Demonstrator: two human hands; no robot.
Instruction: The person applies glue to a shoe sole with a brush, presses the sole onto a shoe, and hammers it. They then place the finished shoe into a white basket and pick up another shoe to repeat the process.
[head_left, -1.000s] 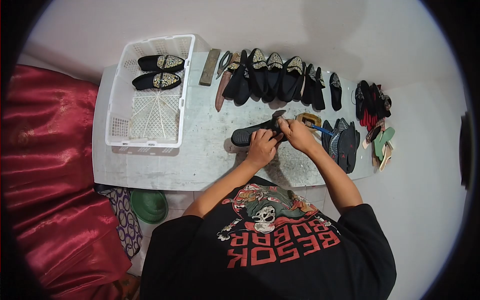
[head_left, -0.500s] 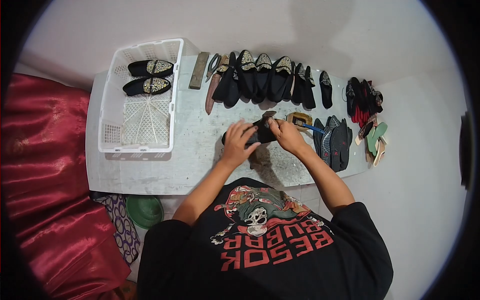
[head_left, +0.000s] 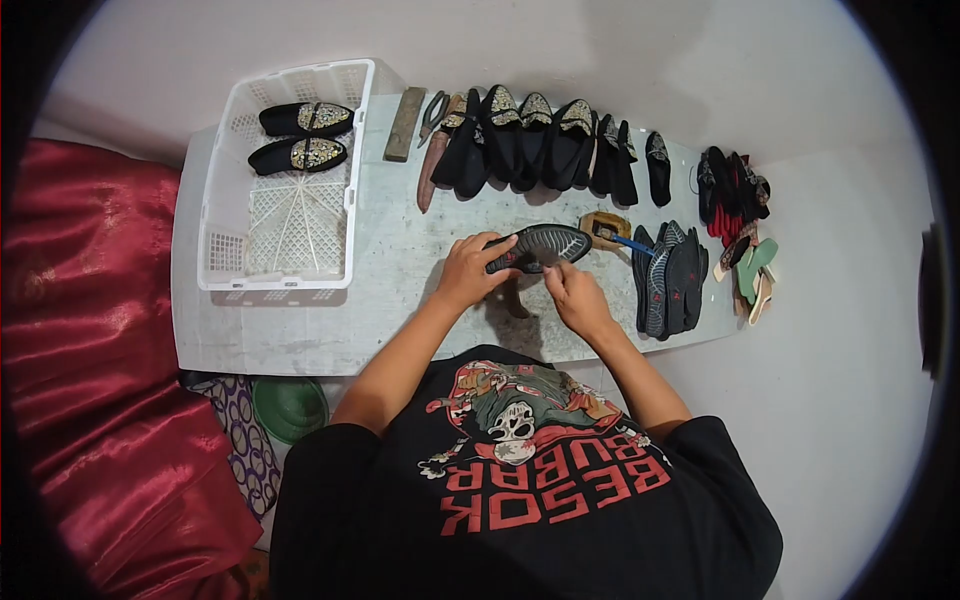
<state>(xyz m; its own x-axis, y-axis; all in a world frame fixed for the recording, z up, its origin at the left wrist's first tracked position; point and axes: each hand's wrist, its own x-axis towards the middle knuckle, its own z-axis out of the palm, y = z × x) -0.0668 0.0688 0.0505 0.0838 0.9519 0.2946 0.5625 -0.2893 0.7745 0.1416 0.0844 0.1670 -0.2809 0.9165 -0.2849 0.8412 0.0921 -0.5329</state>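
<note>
A black shoe [head_left: 545, 247] is held over the table with its ridged, dark grey sole facing up. My left hand [head_left: 472, 272] is closed round one end of it, thumb below and fingers on top. At the near edge of the sole, my right hand [head_left: 577, 297] is closed in a fist on a small metal-headed tool [head_left: 547, 262], blurred by motion and overlapping the sole. Just below the shoe a brown curved piece [head_left: 516, 299] shows against a dark shadow. Beside my right hand, several loose black soles [head_left: 672, 280] are stacked.
Shoes with gold-patterned uppers [head_left: 535, 135] line the table's back edge. A white plastic basket [head_left: 352, 200] at left holds two more shoes. Pliers [head_left: 433, 112], a wooden block [head_left: 404, 124], a yellowish container [head_left: 602, 228] with a blue-handled tool [head_left: 630, 243] and green pieces [head_left: 750, 268] lie around the table [head_left: 300, 335].
The shoe has been turned so its sole shows upward, and it sits farther right. My right hand has drawn back and lower, to the sole's near edge; the view shifted slightly.
</note>
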